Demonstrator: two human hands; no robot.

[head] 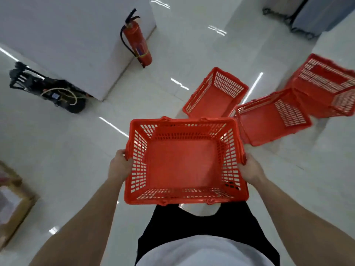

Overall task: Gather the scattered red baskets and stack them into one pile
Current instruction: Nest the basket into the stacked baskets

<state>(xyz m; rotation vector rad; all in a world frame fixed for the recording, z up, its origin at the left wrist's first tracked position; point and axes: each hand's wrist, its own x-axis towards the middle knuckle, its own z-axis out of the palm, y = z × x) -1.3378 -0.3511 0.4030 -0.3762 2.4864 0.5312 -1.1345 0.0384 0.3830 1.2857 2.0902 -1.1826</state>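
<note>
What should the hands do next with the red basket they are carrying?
Probably lower the held basket, gripped at its sides by the left hand and right hand, into the nearest floor basket. It sits open side up just ahead, so nesting there would start the pile.

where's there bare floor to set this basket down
Bare floor lies left of the held basket, between it, the folded cart and the cardboard box. It is crowded ahead-right: three baskets sit close together.
</note>
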